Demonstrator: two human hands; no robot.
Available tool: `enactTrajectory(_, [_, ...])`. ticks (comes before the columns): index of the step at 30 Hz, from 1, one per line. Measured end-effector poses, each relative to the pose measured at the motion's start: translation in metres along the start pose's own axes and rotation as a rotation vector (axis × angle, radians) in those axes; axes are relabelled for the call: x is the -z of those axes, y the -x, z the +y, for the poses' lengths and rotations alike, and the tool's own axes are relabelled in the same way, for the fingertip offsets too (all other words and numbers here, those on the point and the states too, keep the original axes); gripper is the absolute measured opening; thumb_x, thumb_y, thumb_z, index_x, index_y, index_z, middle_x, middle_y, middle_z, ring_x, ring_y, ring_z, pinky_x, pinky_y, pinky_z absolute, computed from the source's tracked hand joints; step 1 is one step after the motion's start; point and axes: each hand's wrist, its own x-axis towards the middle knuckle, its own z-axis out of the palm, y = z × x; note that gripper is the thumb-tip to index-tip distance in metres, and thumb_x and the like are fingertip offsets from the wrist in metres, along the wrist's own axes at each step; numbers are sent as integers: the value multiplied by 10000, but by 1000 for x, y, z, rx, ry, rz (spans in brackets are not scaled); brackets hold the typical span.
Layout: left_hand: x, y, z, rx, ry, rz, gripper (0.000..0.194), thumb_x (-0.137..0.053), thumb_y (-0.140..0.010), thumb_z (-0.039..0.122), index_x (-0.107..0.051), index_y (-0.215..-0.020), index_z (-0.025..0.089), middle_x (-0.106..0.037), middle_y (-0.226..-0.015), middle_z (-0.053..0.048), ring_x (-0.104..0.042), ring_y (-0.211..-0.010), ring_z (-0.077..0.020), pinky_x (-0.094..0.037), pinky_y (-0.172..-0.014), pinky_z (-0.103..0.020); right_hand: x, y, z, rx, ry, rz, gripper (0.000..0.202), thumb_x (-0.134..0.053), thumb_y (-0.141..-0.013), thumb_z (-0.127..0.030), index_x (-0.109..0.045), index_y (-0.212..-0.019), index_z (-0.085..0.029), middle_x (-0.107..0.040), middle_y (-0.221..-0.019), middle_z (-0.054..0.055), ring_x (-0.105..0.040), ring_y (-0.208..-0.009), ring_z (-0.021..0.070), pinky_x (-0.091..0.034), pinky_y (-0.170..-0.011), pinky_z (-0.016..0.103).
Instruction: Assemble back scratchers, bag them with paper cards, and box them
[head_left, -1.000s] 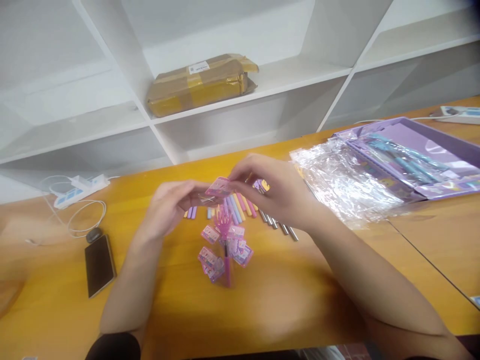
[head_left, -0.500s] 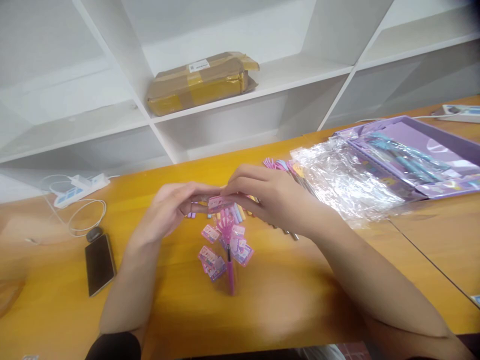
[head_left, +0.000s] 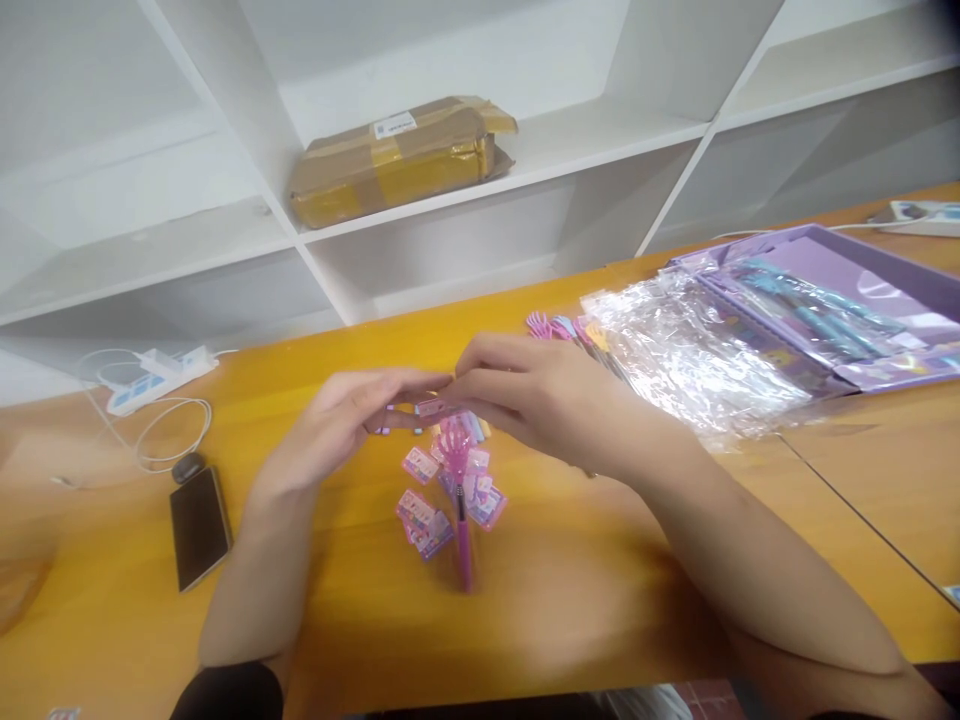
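Observation:
Fingertips of my left hand (head_left: 352, 415) and my right hand (head_left: 540, 395) meet above the middle of the table. Both hands are closed around a small pink card (head_left: 431, 408), mostly hidden by the fingers. Just below it is a pink back scratcher (head_left: 463, 540) with a hand-shaped head and dark metal neck, its handle towards me. It appears to be in a clear bag, whose edges I cannot make out. Small printed cards (head_left: 424, 520) in pink and purple lie in loose piles on both sides of the back scratcher.
Behind my right hand lie several more back scratchers (head_left: 559, 328). Clear plastic bags (head_left: 697, 350) are heaped beside a purple box (head_left: 900, 275) with blue wrapped scratchers. A phone (head_left: 201, 530) and a power strip (head_left: 161, 380) are at left. A taped parcel (head_left: 397, 165) sits on the shelf.
My right hand has shifted slightly, and the fingers of both hands remain together at the card, now covering more of it. The back scratcher has moved a little to the right.

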Motion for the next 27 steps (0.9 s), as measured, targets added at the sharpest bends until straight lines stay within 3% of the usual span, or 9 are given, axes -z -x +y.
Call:
enactTrajectory(9, [3,5,7,6,-9,-118,511,-586,-1048,597,-795,-1352,242,-760,-1380,-169,-733,-1270,-381,-639,-1063,-543,2,3,-4,19,26,36,265,-510,-1094,-178,-770,-1059,-214,-702,-1022,68,-603,-832,161,-454,-716,286])
enactTrajectory(17, [2,1,6,23,39,-89,501,-611,-1039,598,-825,-1297,226,-755,-1385,-184,-752,-1241,-374,-653,-1035,-524,-4,1,-1,-22,-21,-104,231,-533,-1094,-220,-763,-1118,-217,-703,-1038,80,-620,-872,176,-471,-770,289])
enactTrajectory(22, [3,0,4,23,57,-66,450,-621,-1048,545,-821,-1302,232,-747,-1402,-179,-747,-1255,-367,-657,-1034,-509,-6,-1,-4,-22,35,-87,252,-506,-1125,-271,-745,-1163,-199,-695,-1070,91,-618,-877,177,-466,-761,297])
enactTrajectory(27, [3,1,8,8,28,-57,468,-592,-1061,544,-815,-1314,219,-732,-1429,-179,-743,-1258,-372,-663,-1017,-492,-4,0,-7,-17,88,-43,307,-518,-1137,-338,-767,-1088,-165,-673,-1143,106,-604,-811,143,-464,-715,293])
